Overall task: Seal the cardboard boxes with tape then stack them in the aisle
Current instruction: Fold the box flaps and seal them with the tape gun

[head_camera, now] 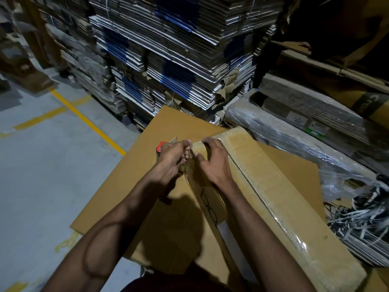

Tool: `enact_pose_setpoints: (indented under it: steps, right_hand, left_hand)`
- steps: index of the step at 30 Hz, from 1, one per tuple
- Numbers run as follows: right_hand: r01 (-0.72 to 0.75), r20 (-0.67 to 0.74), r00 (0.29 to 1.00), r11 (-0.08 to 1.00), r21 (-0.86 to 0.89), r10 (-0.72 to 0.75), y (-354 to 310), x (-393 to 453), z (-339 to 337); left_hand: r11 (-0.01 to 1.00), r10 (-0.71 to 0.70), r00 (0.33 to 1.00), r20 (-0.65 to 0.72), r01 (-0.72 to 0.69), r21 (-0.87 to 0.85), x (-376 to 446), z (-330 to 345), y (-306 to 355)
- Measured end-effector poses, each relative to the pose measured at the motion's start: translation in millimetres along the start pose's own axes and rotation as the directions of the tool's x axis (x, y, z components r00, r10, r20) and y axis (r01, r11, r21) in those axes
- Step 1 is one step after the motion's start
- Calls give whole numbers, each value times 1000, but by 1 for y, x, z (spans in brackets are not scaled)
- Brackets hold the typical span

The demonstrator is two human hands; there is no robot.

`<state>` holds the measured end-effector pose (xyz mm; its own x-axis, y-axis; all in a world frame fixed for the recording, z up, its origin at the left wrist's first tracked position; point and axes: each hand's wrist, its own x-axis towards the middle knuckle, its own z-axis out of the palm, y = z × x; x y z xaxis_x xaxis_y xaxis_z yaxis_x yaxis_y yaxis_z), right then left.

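a: where's the cardboard box (261, 186)?
b: centre-right, long and brown, lying on a flat cardboard sheet (130, 182) spread on the grey floor (42, 165). flaps are closed; contents not visible. a strip of clear tape (271, 205) runs along the top seam.

a: left hand (170, 163)?
b: at the box's far left corner, fingers curled round a tape dispenser (161, 147) with a red body. only the red part and a pale blade-like tip show past the knuckles.

a: right hand (212, 163)?
b: on top of the box near that same end. fingers bent and spread, tips pressing the cardboard beside the taped seam, thumb toward the left hand. it holds nothing that i can see. the two hands nearly touch.

a: surroundings?
b: tall stacks of flattened cartons (172, 49) behind, brown with blue and white edges, some tied with string. to the right, plastic-wrapped bundles of flat cardboard (294, 127), and a tangle of loose strapping (362, 211) on the floor. yellow floor lines (88, 121) cross the left side.

a: other boxes stacked?
b: another cardboard edge (379, 279) shows at bottom right; can't tell what it is.
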<state>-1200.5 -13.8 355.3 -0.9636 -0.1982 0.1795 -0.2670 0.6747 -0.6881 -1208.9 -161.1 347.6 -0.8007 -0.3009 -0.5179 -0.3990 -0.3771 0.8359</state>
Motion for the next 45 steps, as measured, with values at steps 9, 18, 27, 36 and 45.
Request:
enact_pose_setpoints:
  steps: [9, 18, 27, 36, 45]
  right_hand:
    - [-16, 26, 1000, 1000, -18, 16, -4, -3, 7]
    - [13, 24, 1000, 1000, -13, -12, 1, -2, 6]
    - [86, 92, 993, 994, -67, -79, 12, -3, 13]
    - [239, 288, 951, 866, -439, -116, 29, 48, -8]
    - [299, 348, 920, 898, -324, -180, 41, 75, -18]
  left_hand:
    - [999, 12, 1000, 20, -12, 33, 0, -10, -30]
    - [927, -280, 931, 233, 326, -188, 7, -10, -51]
    - [615, 719, 694, 42, -664, 425, -18, 4, -30]
    - [138, 688, 655, 313, -541, 829, -14, 22, -36]
    - [378, 351, 917, 190, -325, 867, 2, 46, -16]
